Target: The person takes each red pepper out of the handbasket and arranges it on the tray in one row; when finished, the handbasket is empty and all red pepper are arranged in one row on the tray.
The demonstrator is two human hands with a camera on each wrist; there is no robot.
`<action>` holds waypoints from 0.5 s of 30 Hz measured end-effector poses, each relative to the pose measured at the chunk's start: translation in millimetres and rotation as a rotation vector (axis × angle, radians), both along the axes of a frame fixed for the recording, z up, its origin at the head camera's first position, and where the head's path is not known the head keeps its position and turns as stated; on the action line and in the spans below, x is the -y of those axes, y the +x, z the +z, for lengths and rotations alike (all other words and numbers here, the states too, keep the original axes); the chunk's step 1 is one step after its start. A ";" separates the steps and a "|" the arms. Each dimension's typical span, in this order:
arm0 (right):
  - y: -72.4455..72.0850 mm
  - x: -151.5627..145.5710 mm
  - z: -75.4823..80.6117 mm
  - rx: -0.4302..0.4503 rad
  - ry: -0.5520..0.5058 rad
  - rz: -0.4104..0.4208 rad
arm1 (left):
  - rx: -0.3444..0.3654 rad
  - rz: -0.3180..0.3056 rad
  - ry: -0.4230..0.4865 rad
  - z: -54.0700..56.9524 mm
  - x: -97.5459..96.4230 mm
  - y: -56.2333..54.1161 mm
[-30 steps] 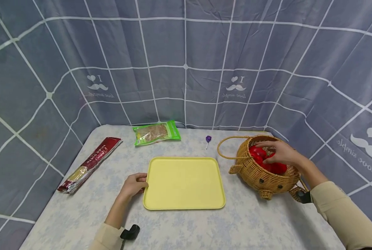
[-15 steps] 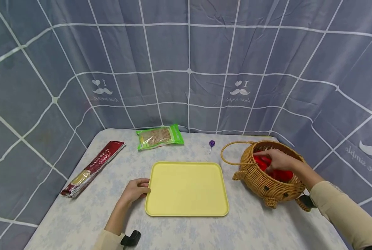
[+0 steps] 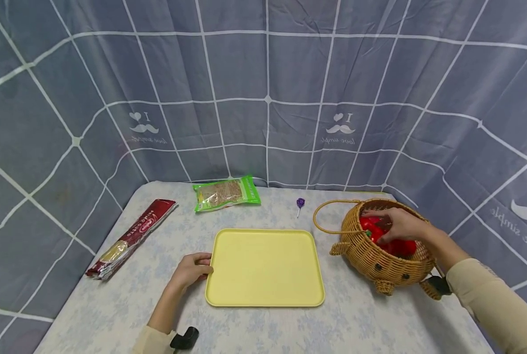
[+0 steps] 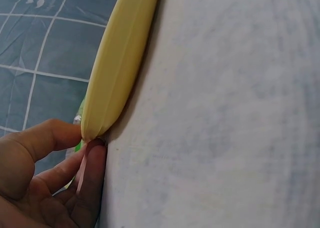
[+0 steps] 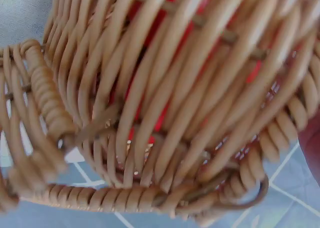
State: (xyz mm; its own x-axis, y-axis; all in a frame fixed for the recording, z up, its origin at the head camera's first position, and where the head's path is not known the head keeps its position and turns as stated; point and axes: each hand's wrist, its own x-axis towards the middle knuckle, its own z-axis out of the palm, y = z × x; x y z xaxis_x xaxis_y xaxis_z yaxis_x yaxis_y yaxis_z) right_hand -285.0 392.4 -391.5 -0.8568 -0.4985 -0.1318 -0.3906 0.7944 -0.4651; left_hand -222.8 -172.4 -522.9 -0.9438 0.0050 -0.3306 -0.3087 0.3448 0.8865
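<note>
My left hand [image 3: 188, 270] pinches the left edge of a yellow rectangular tray [image 3: 265, 268], which lies flat on the table. In the left wrist view, the thumb presses the rim of the tray [image 4: 117, 63] while other fingers reach beneath it. At the right, my right hand [image 3: 400, 227] reaches into a round wicker basket [image 3: 356, 253] with an animal face. Its thumb and fingers go round a shiny red bell pepper [image 3: 369, 225] with a green stem. More red shows underneath, partly covered by the hand. The right wrist view has mostly the basket's weave [image 5: 170, 88], with red through the gaps.
A dark red foil pack of pasta [image 3: 132, 238] lies at the left. Toward the back are a green-edged packet [image 3: 227, 193] and a purple lollipop [image 3: 300, 202]. The basket's handle [image 3: 323, 216] sticks out to the left. Grey gridded curtains [image 3: 228, 123] surround the table.
My right hand has dipped into the basket, then risen slightly with its fingers round a red pepper, whose green stem now shows. The left hand stays on the tray. The head view has shifted slightly.
</note>
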 end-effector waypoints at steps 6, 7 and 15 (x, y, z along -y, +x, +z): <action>8.0 -1.6 4.3 -0.040 -0.048 -0.087 | -0.014 -0.011 -0.012 0.0 2.5 -0.8; 9.4 -1.7 5.1 -0.045 -0.050 -0.105 | -0.015 -0.012 -0.013 -0.2 2.9 -1.1; 15.5 -9.7 4.0 -0.050 -0.098 -0.179 | -0.016 -0.026 -0.006 -2.0 1.2 -1.8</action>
